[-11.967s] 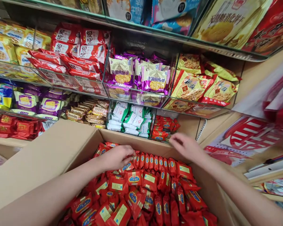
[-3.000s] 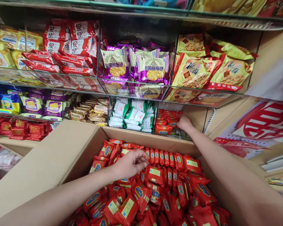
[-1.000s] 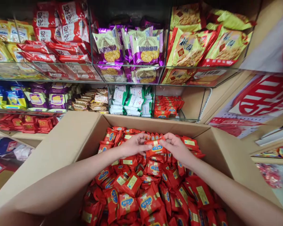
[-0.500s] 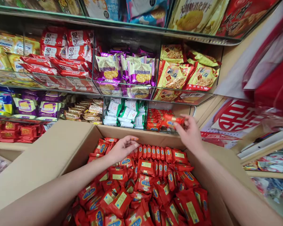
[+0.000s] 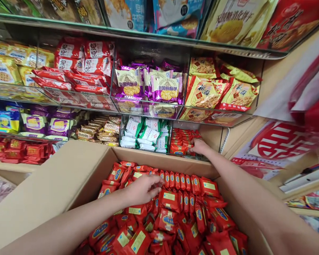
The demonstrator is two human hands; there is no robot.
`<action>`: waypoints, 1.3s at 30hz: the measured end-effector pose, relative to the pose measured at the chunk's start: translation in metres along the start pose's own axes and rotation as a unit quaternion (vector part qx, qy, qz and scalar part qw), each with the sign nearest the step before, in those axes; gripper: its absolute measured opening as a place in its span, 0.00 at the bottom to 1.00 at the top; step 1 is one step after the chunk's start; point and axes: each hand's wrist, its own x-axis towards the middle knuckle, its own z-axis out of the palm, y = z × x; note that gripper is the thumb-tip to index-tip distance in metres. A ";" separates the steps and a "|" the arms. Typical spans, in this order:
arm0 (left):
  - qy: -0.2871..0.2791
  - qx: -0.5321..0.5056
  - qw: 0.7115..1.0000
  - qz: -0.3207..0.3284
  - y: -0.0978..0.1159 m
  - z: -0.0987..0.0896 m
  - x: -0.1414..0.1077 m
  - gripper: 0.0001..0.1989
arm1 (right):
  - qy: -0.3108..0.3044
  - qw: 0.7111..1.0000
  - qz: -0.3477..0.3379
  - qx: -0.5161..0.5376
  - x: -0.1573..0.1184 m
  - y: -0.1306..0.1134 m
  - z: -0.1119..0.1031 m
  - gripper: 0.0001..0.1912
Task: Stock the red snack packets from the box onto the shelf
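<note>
A cardboard box (image 5: 138, 154) full of small red snack packets (image 5: 168, 219) stands in front of me. My left hand (image 5: 145, 188) hovers over the packets with thumb and fingers apart, holding nothing. Beyond the box's far edge, my right hand (image 5: 200, 146) reaches into a shelf compartment. Its fingers are closed on a red packet among the rows of red packets (image 5: 183, 137) there; the fingers partly hide that packet. Inside the box, one row stands on edge at the back, while the packets nearer me lie jumbled.
Left of the red rows are green-and-white packets (image 5: 149, 134) and brown-gold bars (image 5: 101, 131). Purple-and-cream biscuit packs (image 5: 166, 86) and yellow-red packs (image 5: 206, 92) fill the glass-fronted shelf above. A box flap (image 5: 50, 177) spreads left. Red-and-white bags (image 5: 275, 141) hang at the right.
My right hand has carried the red packet from above the box's far edge down into the shelf compartment. My left hand has shifted slightly right and lower. The view has tilted a little.
</note>
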 end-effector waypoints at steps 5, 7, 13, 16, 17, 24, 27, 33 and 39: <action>-0.073 0.086 0.991 0.070 -0.001 0.002 -0.001 0.11 | 0.027 0.999 -0.034 -0.008 0.007 0.003 0.007 0.23; -0.094 0.104 0.987 0.074 -0.001 0.002 0.000 0.11 | 0.039 0.999 -0.036 -0.001 0.006 0.005 0.011 0.25; -0.112 0.121 0.982 0.087 -0.004 0.005 -0.001 0.11 | 0.065 0.997 -0.025 0.028 0.004 0.012 0.017 0.33; -0.092 0.143 0.980 0.100 -0.004 0.005 0.000 0.10 | 0.074 0.996 -0.019 0.042 0.005 0.013 0.018 0.37; -0.079 0.161 0.979 0.101 -0.004 0.005 0.000 0.10 | 0.076 0.996 -0.018 0.046 0.004 0.013 0.018 0.39; -0.099 0.293 0.951 -0.013 -0.009 -0.005 -0.002 0.17 | 0.113 0.990 -0.032 0.072 0.001 0.014 0.014 0.38; -0.154 0.272 0.949 -0.031 -0.011 -0.010 -0.003 0.16 | 0.187 0.977 -0.046 0.087 -0.004 0.009 0.003 0.28; -0.137 0.191 0.971 -0.033 -0.007 -0.018 -0.003 0.09 | 0.358 0.887 -0.241 0.167 -0.078 -0.035 -0.018 0.11; -0.032 0.120 0.991 -0.056 0.000 -0.018 0.006 0.10 | -0.005 0.918 -0.206 0.340 -0.174 -0.079 0.028 0.26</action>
